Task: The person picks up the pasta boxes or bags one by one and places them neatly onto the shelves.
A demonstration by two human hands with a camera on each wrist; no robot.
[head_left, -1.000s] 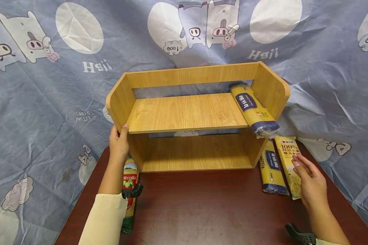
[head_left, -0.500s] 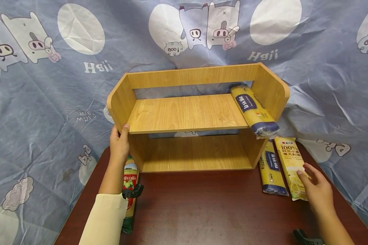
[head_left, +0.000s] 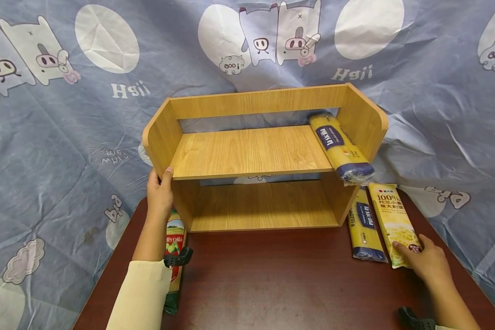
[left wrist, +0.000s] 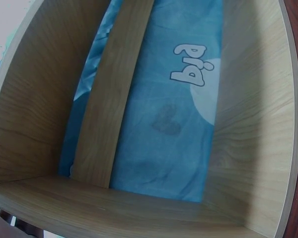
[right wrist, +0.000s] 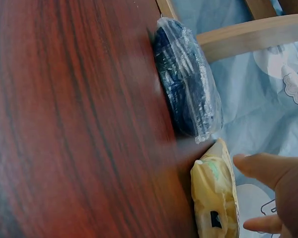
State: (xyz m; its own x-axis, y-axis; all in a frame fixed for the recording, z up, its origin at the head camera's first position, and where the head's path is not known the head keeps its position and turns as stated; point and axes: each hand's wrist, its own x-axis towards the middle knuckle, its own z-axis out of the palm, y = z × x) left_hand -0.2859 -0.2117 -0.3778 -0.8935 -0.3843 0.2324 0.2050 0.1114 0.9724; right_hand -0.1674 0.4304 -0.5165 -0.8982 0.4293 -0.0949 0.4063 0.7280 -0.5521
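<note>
Yellow pasta packet (head_left: 389,215) lies flat, near end beneath the right hand (head_left: 431,263), which has just moved in over it; a hold seems to be starting. Thumb and fingers spread apart; contact unclear. Blue-ended packet (head_left: 367,229) left of that thumb, far end hidden. Left hand (head_left: 160,197) grips the wooden shelf (head_left: 251,151), fingertips out of sight.
</note>
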